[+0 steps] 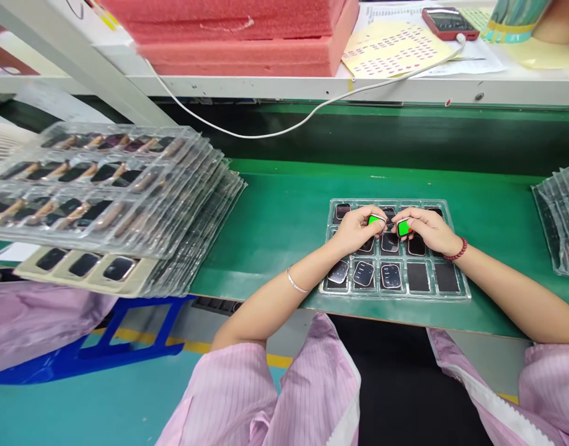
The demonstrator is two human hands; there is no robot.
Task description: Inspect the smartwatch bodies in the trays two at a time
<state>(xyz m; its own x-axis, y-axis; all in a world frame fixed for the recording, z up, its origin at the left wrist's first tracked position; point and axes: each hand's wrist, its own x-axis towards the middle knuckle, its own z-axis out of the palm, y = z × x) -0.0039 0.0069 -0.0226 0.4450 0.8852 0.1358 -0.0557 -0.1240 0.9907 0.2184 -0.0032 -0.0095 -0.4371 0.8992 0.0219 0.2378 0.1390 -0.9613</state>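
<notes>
My left hand (359, 227) grips a smartwatch (376, 220) whose square screen glows green. Close beside it, my right hand (426, 228) pinches a second smartwatch (403, 228), also lit green. Both hands hover over a clear plastic tray (396, 294) on the green bench. In the tray's front row lie three watches with text on their screens, such as the watch (390, 275); the two pockets at the right of that row show only dark bottoms, like this pocket (418, 277). Dark-screened watches (389, 242) sit in the rows behind, partly hidden by my hands.
A tall stack of filled trays (126, 192) stands at the left, with a beige tray (84, 272) low in it. More stacked trays (561, 217) are at the right edge. Above hangs a shelf with red foam (247, 37), a phone (449, 23) and a drooping white cable (261, 136).
</notes>
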